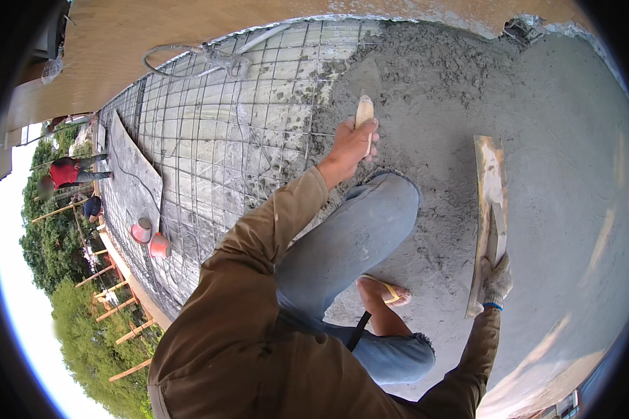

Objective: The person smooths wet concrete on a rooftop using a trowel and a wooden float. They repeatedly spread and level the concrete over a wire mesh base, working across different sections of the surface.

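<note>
My bare left hand (351, 145) is closed around the pale wooden handle of a trowel (365, 112). Its grey blade, coated with cement, lies over the rough wet concrete (433, 84) and blends into it. On the right, my gloved right hand (497, 281) grips the handle of a long, narrow float (491, 171), whose board is smeared with cement. The float rests on smooth wet concrete (566, 160). Between the two tools the surface is coarser and lumpy. My bent knees and one sandalled foot (391, 292) are between my arms.
A rebar grid (217, 119) over pale sheeting stretches left of the wet concrete. A hose-like loop (182, 50) lies at the wall (189, 21). Two red buckets (159, 244) stand near a flat panel (129, 167). A person in red (64, 171) and another person are at the far left edge.
</note>
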The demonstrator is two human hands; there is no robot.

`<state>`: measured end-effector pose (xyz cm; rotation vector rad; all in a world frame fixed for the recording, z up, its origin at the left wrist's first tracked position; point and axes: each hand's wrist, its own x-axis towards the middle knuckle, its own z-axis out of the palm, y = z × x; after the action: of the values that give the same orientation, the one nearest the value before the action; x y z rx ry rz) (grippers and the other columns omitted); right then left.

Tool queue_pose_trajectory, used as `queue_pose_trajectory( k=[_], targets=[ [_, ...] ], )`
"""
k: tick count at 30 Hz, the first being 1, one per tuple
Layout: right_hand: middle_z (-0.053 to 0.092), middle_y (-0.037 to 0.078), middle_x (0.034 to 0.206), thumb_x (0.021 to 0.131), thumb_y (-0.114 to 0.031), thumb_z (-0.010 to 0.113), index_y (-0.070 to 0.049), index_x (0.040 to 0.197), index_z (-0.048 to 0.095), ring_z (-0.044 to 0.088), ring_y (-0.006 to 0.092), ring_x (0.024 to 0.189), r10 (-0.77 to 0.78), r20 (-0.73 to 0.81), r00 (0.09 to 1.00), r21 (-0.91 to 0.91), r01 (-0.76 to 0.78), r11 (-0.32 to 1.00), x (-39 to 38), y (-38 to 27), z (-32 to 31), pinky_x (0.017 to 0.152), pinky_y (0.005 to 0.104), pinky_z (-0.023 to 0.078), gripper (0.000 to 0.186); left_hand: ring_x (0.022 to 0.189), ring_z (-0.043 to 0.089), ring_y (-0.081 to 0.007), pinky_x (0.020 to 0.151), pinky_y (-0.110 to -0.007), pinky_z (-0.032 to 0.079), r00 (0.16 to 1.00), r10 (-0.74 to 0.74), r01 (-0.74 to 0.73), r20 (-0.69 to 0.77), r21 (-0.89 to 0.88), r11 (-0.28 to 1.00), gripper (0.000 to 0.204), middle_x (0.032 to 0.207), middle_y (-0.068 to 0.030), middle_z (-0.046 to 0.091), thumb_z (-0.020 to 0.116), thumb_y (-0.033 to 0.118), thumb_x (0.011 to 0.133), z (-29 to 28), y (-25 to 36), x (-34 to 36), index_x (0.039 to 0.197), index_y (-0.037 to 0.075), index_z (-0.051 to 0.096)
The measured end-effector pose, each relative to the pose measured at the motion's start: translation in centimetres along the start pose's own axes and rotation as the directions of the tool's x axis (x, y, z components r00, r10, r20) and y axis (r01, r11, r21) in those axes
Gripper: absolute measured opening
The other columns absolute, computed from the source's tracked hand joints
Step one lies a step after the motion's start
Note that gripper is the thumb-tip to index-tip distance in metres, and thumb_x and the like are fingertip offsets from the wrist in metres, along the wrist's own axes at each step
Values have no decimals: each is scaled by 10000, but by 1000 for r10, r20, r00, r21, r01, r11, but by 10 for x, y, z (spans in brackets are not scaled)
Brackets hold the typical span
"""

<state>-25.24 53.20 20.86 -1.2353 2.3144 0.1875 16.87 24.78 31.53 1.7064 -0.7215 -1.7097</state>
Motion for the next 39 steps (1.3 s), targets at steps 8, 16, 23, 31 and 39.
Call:
queue_pose_trajectory(
  k=[8, 16, 23, 31, 39],
  targets=[
    [686, 218, 1238, 811, -614, 738, -102, 1441, 473, 667, 424, 1110, 318, -78, 945, 33, -317, 948, -173, 124, -93, 901, 518, 536, 854, 573, 545, -136, 440, -302, 407, 954, -65, 136, -291, 228, 964, 206, 859, -40, 579, 585, 260, 998, -189, 1, -143, 1080, 73, 558],
    [689, 210, 1227, 759, -602, 792, -91, 1407, 512, 669, 410, 1116, 406, -30, 913, 270, -384, 883, -291, 137, -158, 930, 494, 534, 871, 522, 518, -148, 401, -322, 392, 690, -325, 494, -647, 93, 864, 201, 752, -18, 521, 637, 277, 955, -339, -73, -375, 998, 107, 539],
    [683, 224, 1223, 796, -566, 773, -64, 1410, 491, 665, 429, 1113, 378, 21, 926, 342, -362, 867, -321, 128, -140, 917, 504, 534, 841, 550, 550, -160, 409, -341, 408, 646, -420, 519, -637, -37, 854, 246, 785, -30, 547, 638, 262, 940, -384, -62, -442, 1062, 76, 532],
    [683, 235, 1219, 803, -588, 755, -78, 1381, 506, 662, 436, 1113, 477, -33, 878, 261, -453, 852, -342, 54, -131, 912, 515, 529, 810, 576, 564, -162, 423, -318, 417, 772, -290, 469, -566, 199, 861, 227, 794, -18, 550, 631, 324, 955, -417, 15, -333, 1030, 125, 551],
    [674, 262, 1222, 834, -620, 727, -42, 1412, 486, 648, 458, 1127, 662, -100, 743, 166, -644, 747, -397, -96, -161, 917, 516, 527, 852, 606, 554, -189, 465, -342, 426, 817, -422, 542, -393, 274, 794, 276, 872, -49, 561, 605, 326, 971, -503, 45, -163, 1130, 116, 525]
  ],
)
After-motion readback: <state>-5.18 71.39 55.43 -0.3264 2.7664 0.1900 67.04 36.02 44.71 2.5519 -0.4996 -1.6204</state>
